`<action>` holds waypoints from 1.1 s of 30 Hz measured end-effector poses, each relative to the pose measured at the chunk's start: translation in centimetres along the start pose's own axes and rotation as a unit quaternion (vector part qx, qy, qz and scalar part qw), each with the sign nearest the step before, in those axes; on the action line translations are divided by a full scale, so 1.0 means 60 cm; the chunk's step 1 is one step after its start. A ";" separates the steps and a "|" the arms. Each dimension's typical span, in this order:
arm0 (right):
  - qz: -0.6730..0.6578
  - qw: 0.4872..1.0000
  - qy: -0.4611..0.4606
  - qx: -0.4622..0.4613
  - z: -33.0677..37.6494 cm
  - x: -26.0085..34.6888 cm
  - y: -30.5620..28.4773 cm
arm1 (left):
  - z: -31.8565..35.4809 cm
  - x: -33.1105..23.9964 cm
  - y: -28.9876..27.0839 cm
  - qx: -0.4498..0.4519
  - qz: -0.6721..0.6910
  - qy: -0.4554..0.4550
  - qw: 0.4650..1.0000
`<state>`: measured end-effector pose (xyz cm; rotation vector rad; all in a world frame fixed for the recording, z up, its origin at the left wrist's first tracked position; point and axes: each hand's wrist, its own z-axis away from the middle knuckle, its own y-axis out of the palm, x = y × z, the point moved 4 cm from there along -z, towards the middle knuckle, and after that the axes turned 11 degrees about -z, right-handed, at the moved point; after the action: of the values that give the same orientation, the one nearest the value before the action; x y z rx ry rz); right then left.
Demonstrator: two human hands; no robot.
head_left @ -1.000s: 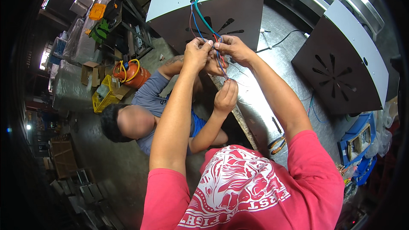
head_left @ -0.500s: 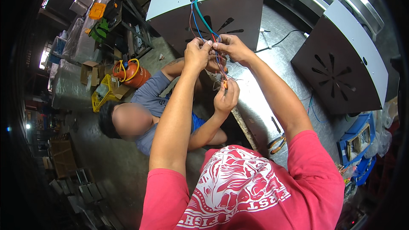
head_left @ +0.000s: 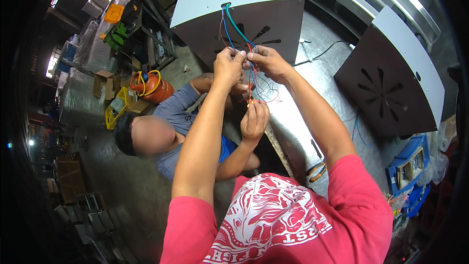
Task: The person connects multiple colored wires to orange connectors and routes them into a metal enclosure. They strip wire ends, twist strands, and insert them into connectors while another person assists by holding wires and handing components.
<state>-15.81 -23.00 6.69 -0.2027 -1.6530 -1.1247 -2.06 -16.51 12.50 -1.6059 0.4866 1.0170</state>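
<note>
Fingers of my left hand (head_left: 227,70) pinch thin wires just in front of a cabinet (head_left: 288,29) with a light top and a dark vented side. Right beside it, my right hand (head_left: 270,63) grips the end of a green cable (head_left: 236,26), where red and blue wires come out. A blue wire (head_left: 227,32) and a thin brownish one also hang from the cabinet's top hole to my hands. Below, a co-worker's hand (head_left: 254,121) holds a small orange-yellow piece (head_left: 251,103) among red and blue strands. My fingertips hide where the wires meet.
A second vented cabinet (head_left: 386,76) stands at right on the metal table (head_left: 298,112). Pliers (head_left: 317,170) lie near the table edge, with a blue toolbox (head_left: 410,164) at far right. The co-worker (head_left: 178,107) crouches at left, near an orange gas cylinder (head_left: 157,88).
The co-worker's lower hand has shifted slightly down and left, and the red wires by it now spread in a loop. My hands keep their pinch, slightly lower in the picture.
</note>
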 end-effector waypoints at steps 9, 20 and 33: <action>-0.017 0.999 0.035 0.033 0.004 0.010 0.010 | -0.013 0.006 -0.003 0.018 -0.007 -0.015 1.000; -0.017 0.997 0.053 0.044 0.009 0.015 0.010 | -0.014 0.025 0.007 0.020 0.079 -0.015 0.997; 0.001 0.998 0.052 0.021 0.020 0.019 0.001 | 0.004 0.026 0.045 -0.036 0.167 -0.022 0.985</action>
<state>-17.01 -22.51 7.70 -0.1163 -1.5820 -1.0809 -3.37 -16.81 9.66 -1.5942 0.7117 1.3302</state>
